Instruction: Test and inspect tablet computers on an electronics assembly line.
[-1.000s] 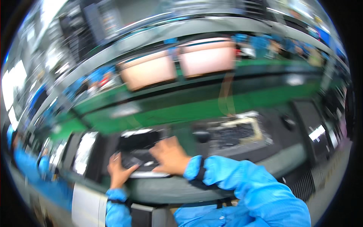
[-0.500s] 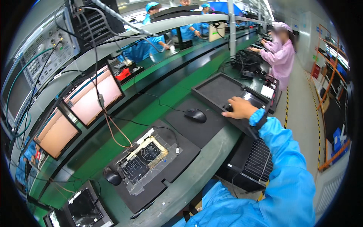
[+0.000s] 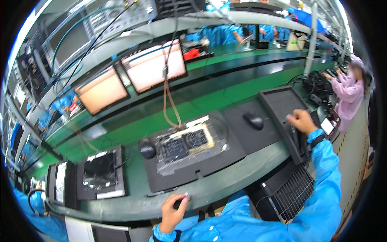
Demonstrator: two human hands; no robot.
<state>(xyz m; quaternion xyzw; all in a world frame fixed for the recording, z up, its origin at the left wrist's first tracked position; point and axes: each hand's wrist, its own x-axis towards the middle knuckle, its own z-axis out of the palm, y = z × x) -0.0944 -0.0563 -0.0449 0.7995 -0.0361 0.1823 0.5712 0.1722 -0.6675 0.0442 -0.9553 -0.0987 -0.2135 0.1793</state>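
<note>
My right hand [image 3: 303, 122] hovers at the black tray [image 3: 278, 97] on the right of the bench, its fingers curled inward. What it holds, if anything, does not show. At the bench's front edge is my left hand [image 3: 173, 213], thumb and fingers bent toward each other. Between them shows a small dark patch that I cannot identify. A thin black pen-like stick [image 3: 161, 192] lies just beyond this hand. Behind it a fixture with a round fan-like part [image 3: 196, 138] and taped edges rests on a black mat [image 3: 217, 159].
Black mice [image 3: 254, 120] [image 3: 147, 149] flank the fixture. On the left lies a dark panel in a frame [image 3: 99, 169]. Two lit monitors [image 3: 155, 66] [image 3: 100, 90] stand behind. A wire rack [image 3: 296, 183] is below the bench; a person in pink [image 3: 348, 94] works at far right.
My view has swung left, so the bench sits further right. My left hand has come into view at the front edge. My right hand's spread fingers have curled, still by the tray.
</note>
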